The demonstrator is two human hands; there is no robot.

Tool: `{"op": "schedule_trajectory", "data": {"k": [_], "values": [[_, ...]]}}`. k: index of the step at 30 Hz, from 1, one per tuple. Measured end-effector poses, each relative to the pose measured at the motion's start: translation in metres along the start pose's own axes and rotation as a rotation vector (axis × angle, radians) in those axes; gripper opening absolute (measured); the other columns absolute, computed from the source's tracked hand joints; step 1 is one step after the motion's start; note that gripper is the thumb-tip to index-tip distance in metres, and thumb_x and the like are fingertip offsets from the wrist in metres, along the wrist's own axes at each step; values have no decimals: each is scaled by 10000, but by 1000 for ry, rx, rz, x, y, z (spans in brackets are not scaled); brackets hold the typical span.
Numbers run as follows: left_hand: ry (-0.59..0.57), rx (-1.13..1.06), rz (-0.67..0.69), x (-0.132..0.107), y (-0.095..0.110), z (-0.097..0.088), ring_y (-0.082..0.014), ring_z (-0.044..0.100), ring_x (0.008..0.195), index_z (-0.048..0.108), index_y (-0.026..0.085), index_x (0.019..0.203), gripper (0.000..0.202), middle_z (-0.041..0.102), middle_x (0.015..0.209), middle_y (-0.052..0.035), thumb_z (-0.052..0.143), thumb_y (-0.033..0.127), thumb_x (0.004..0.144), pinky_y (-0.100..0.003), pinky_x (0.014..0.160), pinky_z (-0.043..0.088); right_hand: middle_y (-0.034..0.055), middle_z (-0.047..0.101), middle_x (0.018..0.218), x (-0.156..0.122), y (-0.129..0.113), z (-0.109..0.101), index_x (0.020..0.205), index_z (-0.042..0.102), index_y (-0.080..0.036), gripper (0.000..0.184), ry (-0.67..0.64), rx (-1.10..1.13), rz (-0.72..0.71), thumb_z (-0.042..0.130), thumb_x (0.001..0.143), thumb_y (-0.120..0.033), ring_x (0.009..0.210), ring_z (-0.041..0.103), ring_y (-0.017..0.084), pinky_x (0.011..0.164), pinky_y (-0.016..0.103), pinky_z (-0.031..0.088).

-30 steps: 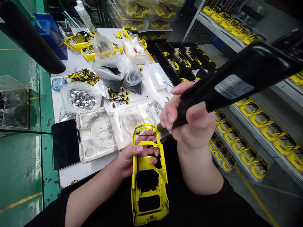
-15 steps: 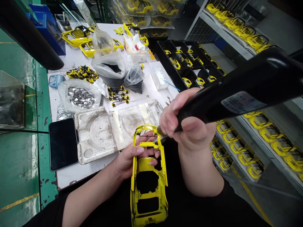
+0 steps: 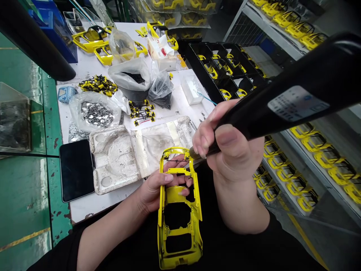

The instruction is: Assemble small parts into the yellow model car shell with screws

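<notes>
My left hand (image 3: 150, 188) is closed round the upper left side of a yellow toy car body shell (image 3: 180, 229), its fingers showing through the shell's openings. A thin black rod (image 3: 177, 160) crosses the shell's far end. My right hand (image 3: 228, 146) grips a thick black cylindrical tool (image 3: 259, 113), which looks like an electric screwdriver and carries a pale label. Its narrow end points at the shell's far right corner, next to the rod's end. Whether the tip touches there is hidden by my fingers.
Beyond my hands lie a worn white foam tray (image 3: 115, 160), a black phone (image 3: 76, 170), a bag of silvery pieces (image 3: 97, 114), bags of black bits (image 3: 132, 78) and yellow-black parts (image 3: 98, 85). Racks of yellow shells (image 3: 329, 156) stand at right. A dark tube (image 3: 42, 45) juts in upper left.
The shell and both hands appear slightly further right in the picture. The tool's back end sits a little higher. Both grips are the same, and the view has shifted slightly.
</notes>
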State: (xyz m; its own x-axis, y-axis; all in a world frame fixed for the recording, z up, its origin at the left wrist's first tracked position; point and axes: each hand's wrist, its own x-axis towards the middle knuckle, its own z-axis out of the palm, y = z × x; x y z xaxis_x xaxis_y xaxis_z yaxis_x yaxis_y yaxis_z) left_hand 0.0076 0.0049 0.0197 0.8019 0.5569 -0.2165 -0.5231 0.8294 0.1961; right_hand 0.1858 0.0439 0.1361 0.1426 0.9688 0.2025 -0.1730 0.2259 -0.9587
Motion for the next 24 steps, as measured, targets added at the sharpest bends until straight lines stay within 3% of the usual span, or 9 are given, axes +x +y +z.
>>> {"op": "schedule_trajectory", "data": {"k": [3, 7, 11, 17, 21, 24], "values": [[-6, 4, 0, 0, 0, -1, -269, 738, 1003, 743, 241, 1426, 704, 743, 1197, -95, 991, 287, 768, -325, 783, 580, 5, 618, 757, -3, -1, 7, 949, 785, -339, 502, 139, -35, -90, 1034, 787, -744, 673, 586, 243, 577, 415, 533], [1, -1, 1, 0, 0, 1, -261, 741, 996, 753, 246, 1400, 675, 740, 1267, -92, 987, 278, 768, -328, 774, 580, 0, 636, 796, -5, 1, 6, 994, 802, -335, 331, 74, -12, -121, 999, 908, -586, 662, 586, 221, 590, 398, 543], [-1, 3, -14, 0, 0, 2, -258, 736, 992, 746, 226, 1380, 664, 756, 1185, -106, 990, 292, 766, -318, 772, 569, -11, 632, 799, -5, 1, 4, 1001, 821, -341, 190, 44, -9, -118, 944, 964, -480, 631, 561, 207, 586, 386, 506], [-3, 2, -14, -1, 0, -1, -274, 738, 996, 728, 253, 1415, 710, 754, 1200, -108, 990, 295, 757, -333, 780, 566, 6, 646, 824, -4, -2, 13, 905, 781, -344, 390, 165, -84, -129, 1003, 874, -663, 644, 541, 225, 623, 415, 480], [2, -2, -3, 0, -1, -1, -270, 747, 995, 742, 257, 1406, 691, 747, 1269, -97, 986, 279, 760, -341, 778, 576, 11, 651, 842, -3, 1, 9, 940, 802, -370, 348, 70, -72, -122, 983, 904, -665, 652, 542, 224, 648, 417, 489], [7, -5, 2, -1, -1, 0, -263, 749, 985, 757, 254, 1373, 670, 738, 1302, -88, 994, 276, 746, -338, 769, 584, 3, 631, 798, -3, 3, 8, 1006, 834, -389, 326, 73, -55, -136, 981, 910, -663, 610, 519, 212, 628, 411, 473]]}}
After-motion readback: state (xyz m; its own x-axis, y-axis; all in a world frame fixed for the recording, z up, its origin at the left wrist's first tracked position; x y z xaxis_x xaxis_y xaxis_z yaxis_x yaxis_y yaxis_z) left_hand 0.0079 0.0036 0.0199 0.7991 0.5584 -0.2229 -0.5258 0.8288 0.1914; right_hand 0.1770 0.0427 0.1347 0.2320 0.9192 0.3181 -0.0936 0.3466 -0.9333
